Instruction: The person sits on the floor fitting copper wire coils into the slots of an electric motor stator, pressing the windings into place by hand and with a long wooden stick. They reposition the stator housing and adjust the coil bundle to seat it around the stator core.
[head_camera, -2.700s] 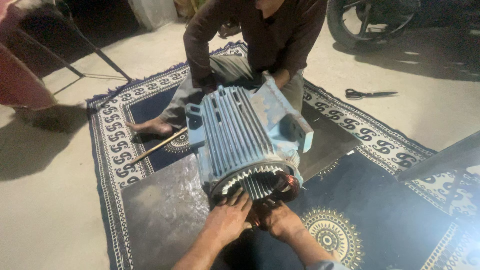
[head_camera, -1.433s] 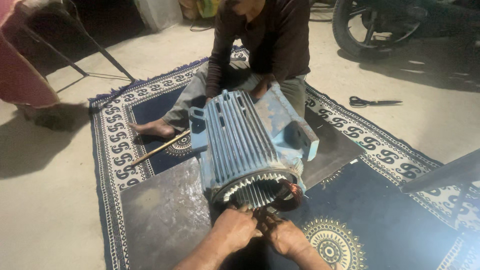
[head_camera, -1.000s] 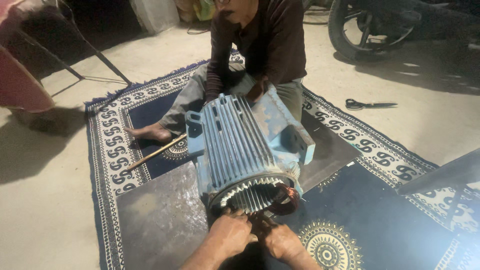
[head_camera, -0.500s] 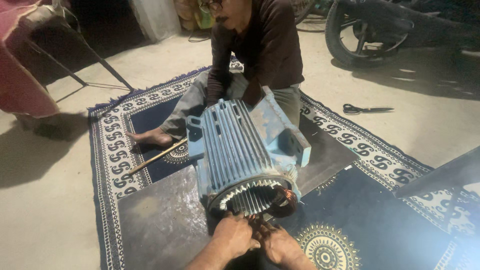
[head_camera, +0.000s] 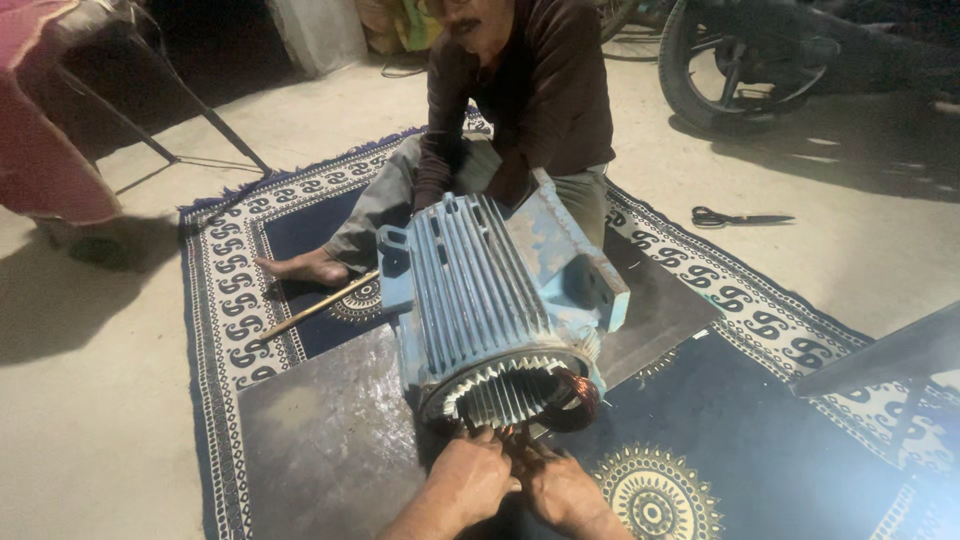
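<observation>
- Blue electric motor housing (head_camera: 500, 300) lies on its side in the middle of the rug (head_camera: 230, 300), open end toward the camera, ribbed cooling fins running along its top.
- Inside the open end, a ring of pale stator slots (head_camera: 500, 395) shows, and a loop of copper winding (head_camera: 578, 400) bulges out at the right of the opening.
- Left hand (head_camera: 472, 482) sits at the lower rim of the opening, fingers curled in and pressed together against the wires there; what exactly they pinch, I cannot tell.
- Right hand (head_camera: 560, 490) is just beside it, touching it, fingers bunched at the same spot under the rim.
- Opposite, another person (head_camera: 520, 110) in a dark long-sleeved top sits on the rug with both hands on the far end of the housing.
- The motor rests on a dull grey metal sheet (head_camera: 320, 440) laid over the patterned dark blue and white rug.
- A thin wooden stick (head_camera: 320, 305) lies on the rug near the seated person's bare foot.
- Scissors (head_camera: 740, 217) lie on the bare concrete floor (head_camera: 90, 420) to the right, well apart.
- A motorcycle wheel (head_camera: 740, 60) stands at the back right; red cloth (head_camera: 50, 120) over a metal frame at the left.
</observation>
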